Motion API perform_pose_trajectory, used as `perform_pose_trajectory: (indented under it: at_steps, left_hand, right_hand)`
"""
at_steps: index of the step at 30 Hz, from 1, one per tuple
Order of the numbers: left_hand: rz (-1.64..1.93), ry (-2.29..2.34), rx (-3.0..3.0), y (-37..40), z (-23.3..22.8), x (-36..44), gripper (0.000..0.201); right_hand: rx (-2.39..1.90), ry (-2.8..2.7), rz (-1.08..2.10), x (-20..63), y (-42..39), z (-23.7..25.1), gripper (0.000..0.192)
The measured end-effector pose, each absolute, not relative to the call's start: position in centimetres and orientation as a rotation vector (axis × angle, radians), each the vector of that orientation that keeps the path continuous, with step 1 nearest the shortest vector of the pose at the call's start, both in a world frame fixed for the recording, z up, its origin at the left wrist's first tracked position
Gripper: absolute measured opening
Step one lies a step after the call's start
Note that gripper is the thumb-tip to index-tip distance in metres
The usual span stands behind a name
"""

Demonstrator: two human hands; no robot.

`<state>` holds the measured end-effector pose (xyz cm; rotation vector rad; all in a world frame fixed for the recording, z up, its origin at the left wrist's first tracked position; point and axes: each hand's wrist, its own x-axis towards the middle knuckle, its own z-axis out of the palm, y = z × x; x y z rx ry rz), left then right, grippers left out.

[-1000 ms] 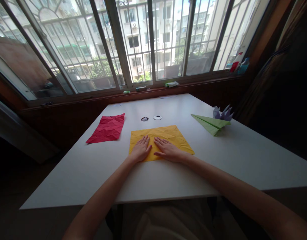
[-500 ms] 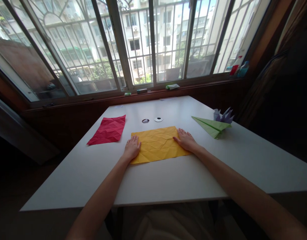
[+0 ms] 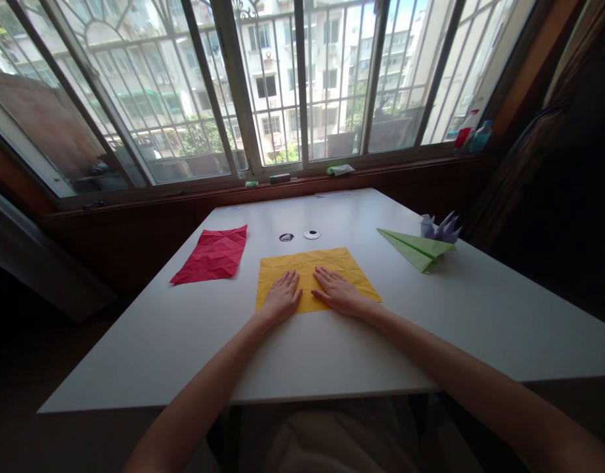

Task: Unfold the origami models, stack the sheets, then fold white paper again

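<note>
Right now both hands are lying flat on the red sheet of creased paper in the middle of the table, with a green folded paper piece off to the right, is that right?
Not quite. The head view shows the left hand and right hand flat on the yellow sheet in the middle of the table. The red sheet lies untouched to the left. The green folded paper piece is indeed off to the right.
</note>
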<state>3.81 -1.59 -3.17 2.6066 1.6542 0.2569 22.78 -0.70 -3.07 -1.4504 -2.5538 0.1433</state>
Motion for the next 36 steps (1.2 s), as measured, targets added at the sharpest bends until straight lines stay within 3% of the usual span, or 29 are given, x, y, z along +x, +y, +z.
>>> perform_pose_trajectory:
  at_steps: [12,18,21,24,26,31,36]
  left_hand:
    - [0.253,1.951,2.423,0.9,-2.9,-0.6,0.053]
    - [0.559,2.170,2.382,-0.9,-0.6,1.3,0.036]
    - [0.771,1.953,2.484,-1.9,-0.3,3.3,0.030]
    - [0.653,1.572,2.660,-2.4,-1.3,4.8,0.039]
    - [0.452,1.496,2.673,-2.3,-2.2,5.2,0.046]
    - [0.310,1.549,2.643,-1.2,-3.4,3.1,0.054]
    - [0.216,1.986,2.368,0.6,-2.7,-1.2,0.056]
  right_hand:
    - [-1.890,-2.357,0.107,28.5,2.5,-2.3,0.066]
    - [-1.842,-2.133,-0.082,27.0,1.4,-0.3,0.041]
    - [-1.548,-2.096,-0.110,24.7,0.3,-0.3,0.036]
    - [-1.149,-2.358,0.011,22.2,-0.5,-1.6,0.042]
    - [-1.117,-2.483,0.101,21.1,-0.8,-2.5,0.048]
    - [-1.328,-2.564,0.175,21.7,-0.1,-3.3,0.065]
    - [-1.814,-2.400,0.124,26.1,1.4,-2.0,0.069]
